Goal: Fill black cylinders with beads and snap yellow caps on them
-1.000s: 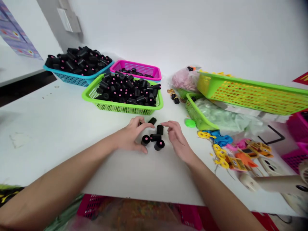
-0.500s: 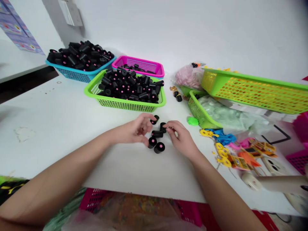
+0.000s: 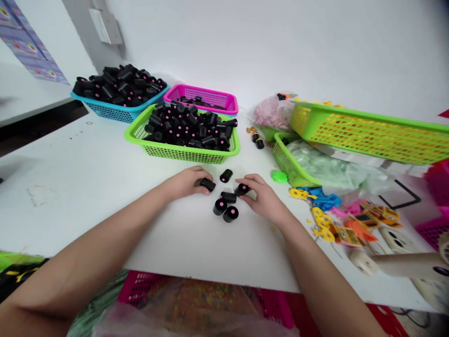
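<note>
My left hand [image 3: 192, 181] pinches a black cylinder [image 3: 208, 185] between thumb and fingers, just above the white table. Across from it, my right hand [image 3: 257, 192] has thumb and fingers around another black cylinder [image 3: 242, 189], whose pink-dotted end faces me. Between the hands lies a third black cylinder [image 3: 228, 197] on its side. Farther back, one more black cylinder [image 3: 226, 176] leans over, its pink dot low. Nearest me, two black cylinders stand side by side, a left one [image 3: 220, 207] and a right one [image 3: 230, 214], with pink dots on top.
Behind the hands, a green basket [image 3: 185, 152] is heaped with black cylinders. A blue basket [image 3: 115, 111] and a pink basket [image 3: 203, 91] hold more. At right are a stacked green basket [image 3: 372, 133], a bright green piece [image 3: 279, 176] and colourful small parts. The table's front edge is near me.
My left hand has drawn back slightly left and now shows a cylinder in its pinch. My right hand's cylinder has turned so its pink dot shows.
</note>
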`<control>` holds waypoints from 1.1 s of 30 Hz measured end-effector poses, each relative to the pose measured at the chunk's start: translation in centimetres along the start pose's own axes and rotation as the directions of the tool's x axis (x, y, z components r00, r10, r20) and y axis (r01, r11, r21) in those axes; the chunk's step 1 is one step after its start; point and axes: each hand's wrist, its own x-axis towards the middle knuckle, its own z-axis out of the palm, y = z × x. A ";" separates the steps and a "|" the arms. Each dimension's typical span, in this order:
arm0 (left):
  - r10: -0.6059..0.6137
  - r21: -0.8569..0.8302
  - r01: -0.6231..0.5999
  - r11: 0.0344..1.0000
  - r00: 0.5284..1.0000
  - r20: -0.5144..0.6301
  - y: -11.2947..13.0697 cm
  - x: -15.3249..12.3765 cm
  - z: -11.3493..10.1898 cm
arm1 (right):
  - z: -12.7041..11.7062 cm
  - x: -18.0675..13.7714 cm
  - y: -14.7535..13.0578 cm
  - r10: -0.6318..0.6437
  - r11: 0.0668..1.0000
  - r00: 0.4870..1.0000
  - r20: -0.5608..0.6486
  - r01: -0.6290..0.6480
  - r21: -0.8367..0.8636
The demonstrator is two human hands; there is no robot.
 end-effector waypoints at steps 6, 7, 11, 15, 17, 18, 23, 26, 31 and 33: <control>-0.008 -0.058 0.004 0.998 0.998 -0.061 0.6 -0.4 -0.4 | -1.1 -0.4 -1.1 -0.076 0.989 0.995 0.058 0.083 -0.123; 0.008 -0.065 -0.013 0.998 0.997 -0.074 0.8 -0.4 -0.4 | -1.1 -0.4 -1.4 -0.090 0.983 0.994 0.056 0.097 -0.153; 0.034 -0.240 -0.065 0.969 0.990 -0.134 1.3 -0.6 -0.1 | -1.0 -0.4 -2.4 -0.110 0.944 0.971 0.215 0.169 -0.283; 0.027 -0.305 -0.057 0.951 0.994 -0.102 1.4 -0.6 0.3 | -0.4 -0.5 -3.1 -0.103 0.917 0.948 0.302 0.207 -0.340; 0.066 -0.205 -0.077 0.976 0.996 -0.062 1.4 -0.7 0.4 | -0.2 -0.6 -3.3 -0.121 0.899 0.946 0.301 0.233 -0.370; 0.072 -0.164 -0.081 0.983 0.996 -0.061 1.3 -0.7 0.5 | -0.1 -0.6 -3.4 -0.133 0.890 0.944 0.301 0.247 -0.383; 0.058 -0.271 -0.085 0.959 0.993 -0.103 1.2 -0.5 0.7 | -0.1 -0.5 -3.4 -0.143 0.910 0.959 0.245 0.225 -0.348; 0.096 -0.372 -0.085 0.924 0.995 0.011 0.9 -0.4 0.8 | -0.2 -0.4 -3.0 -0.120 0.934 0.975 0.185 0.174 -0.311; 0.108 -0.434 -0.065 0.898 0.991 0.073 -0.1 -0.4 0.8 | -1.1 -1.0 -2.5 -0.129 0.952 0.969 0.212 0.180 -0.246; 0.122 -0.383 -0.073 0.921 0.987 0.107 -0.6 -0.4 0.7 | -2.0 -0.9 -2.3 -0.184 0.967 0.966 0.182 0.211 -0.141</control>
